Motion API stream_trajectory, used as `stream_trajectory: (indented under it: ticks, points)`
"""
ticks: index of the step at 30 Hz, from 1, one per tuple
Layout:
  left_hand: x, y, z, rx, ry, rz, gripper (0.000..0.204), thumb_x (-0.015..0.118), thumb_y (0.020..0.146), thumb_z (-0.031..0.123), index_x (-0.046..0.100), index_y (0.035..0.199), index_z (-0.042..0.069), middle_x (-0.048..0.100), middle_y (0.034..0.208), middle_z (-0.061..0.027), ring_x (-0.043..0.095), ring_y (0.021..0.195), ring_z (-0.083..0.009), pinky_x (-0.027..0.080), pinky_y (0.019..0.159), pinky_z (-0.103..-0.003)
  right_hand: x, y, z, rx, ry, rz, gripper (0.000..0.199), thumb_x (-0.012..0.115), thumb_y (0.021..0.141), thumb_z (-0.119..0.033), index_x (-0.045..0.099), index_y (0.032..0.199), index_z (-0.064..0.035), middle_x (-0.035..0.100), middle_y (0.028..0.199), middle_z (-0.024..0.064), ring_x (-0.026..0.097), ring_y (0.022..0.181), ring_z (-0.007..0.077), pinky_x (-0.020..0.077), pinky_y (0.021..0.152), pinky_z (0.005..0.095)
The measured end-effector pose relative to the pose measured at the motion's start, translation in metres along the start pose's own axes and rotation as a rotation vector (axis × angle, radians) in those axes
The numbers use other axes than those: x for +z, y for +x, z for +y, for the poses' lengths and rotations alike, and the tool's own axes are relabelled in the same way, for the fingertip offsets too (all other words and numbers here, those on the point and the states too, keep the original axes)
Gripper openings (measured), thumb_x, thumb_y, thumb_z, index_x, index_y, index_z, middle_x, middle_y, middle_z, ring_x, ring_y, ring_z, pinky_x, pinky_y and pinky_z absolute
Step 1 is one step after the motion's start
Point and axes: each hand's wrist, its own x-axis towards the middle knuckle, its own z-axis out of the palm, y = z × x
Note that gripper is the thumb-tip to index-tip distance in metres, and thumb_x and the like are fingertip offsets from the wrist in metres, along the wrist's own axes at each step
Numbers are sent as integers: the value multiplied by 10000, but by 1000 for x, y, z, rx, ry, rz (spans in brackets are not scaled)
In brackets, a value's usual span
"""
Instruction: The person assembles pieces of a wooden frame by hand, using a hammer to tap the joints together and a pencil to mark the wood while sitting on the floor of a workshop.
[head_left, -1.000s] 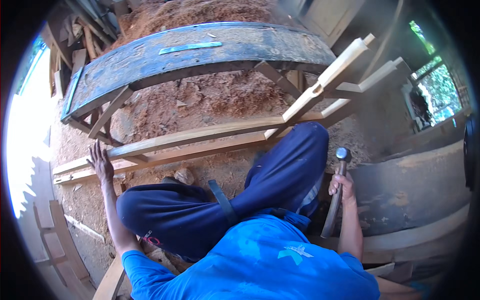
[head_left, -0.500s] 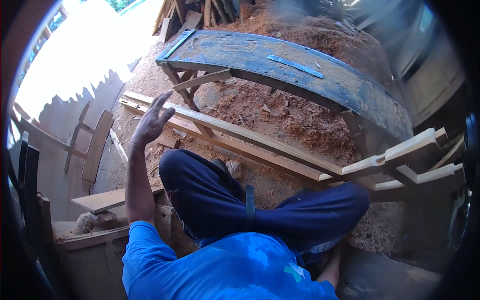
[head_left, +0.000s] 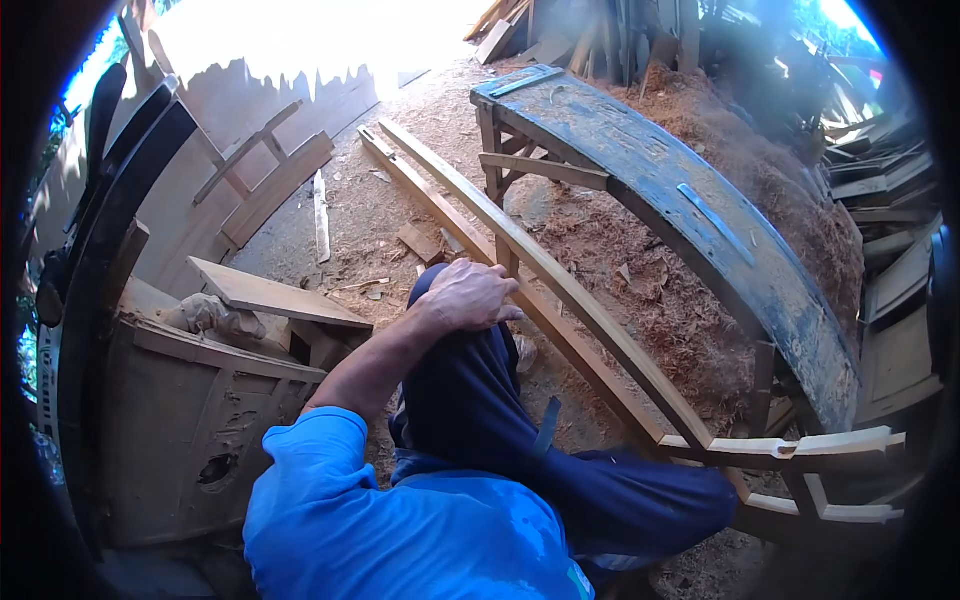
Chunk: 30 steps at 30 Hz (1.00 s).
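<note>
My left hand (head_left: pixel 468 296) is over my bent left knee, its fingers loosely stretched and apart, with nothing seen in it. The fingertips are close to the near rail of a long wooden frame (head_left: pixel 570 275); whether they touch it I cannot tell. The frame has two pale, roughly parallel rails with short crosspieces. It runs from the far left to the right, past my right knee, where its lighter, shaped end (head_left: pixel 785 450) bends away. My right hand is out of sight.
A blue, worn bench (head_left: pixel 690 200) covered in dust stands beyond the frame. Sawdust and shavings (head_left: pixel 640 290) cover the ground. On my left are a wooden cabinet (head_left: pixel 210 420) with a loose board (head_left: pixel 275 293) over it and another wooden frame (head_left: pixel 275 190). Scrap wood is stacked at the back.
My left hand has come back from above the frame's far left part to my left knee. The view has swung left, showing more of the cabinet.
</note>
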Motion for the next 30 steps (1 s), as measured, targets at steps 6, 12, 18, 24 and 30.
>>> stream_trajectory:
  ticks: [6,12,18,24,30]
  points:
    - [-7,-1,-6,-17,35,-193,541,525,936,527,613,1255,99,610,1195,-155,596,1127,-332,470,927,-458,-80,-53,-41,-123,334,457,359,628,953,-330,644,1189,-61,652,1090,173,644,926,323,540,782,378]
    - [-18,10,-2,140,-114,-175,527,522,949,510,608,1254,89,605,1169,-171,586,1133,-344,462,945,-468,-179,-200,-248,-860,347,717,337,624,957,-297,639,1177,-42,645,1104,179,640,934,352,525,788,427]
    - [-34,61,45,590,-354,-306,477,549,955,434,591,1273,80,601,1230,-174,578,1140,-363,451,977,-444,-159,-132,-201,-638,369,710,221,532,991,-67,625,1162,39,643,1104,184,635,986,273,529,873,384]
    - [21,77,19,198,-350,-297,429,636,901,328,637,1189,10,644,1163,-203,630,1068,-353,491,912,-434,-54,-21,146,-238,-59,281,313,613,859,-192,628,1110,-7,661,1089,189,656,973,301,505,887,392]
    - [-6,67,46,57,-369,-366,410,632,908,317,643,1174,6,658,1140,-204,634,1084,-327,487,926,-407,44,-62,107,118,-145,-79,307,611,856,-178,616,1114,-10,649,1070,171,650,924,279,515,856,381]
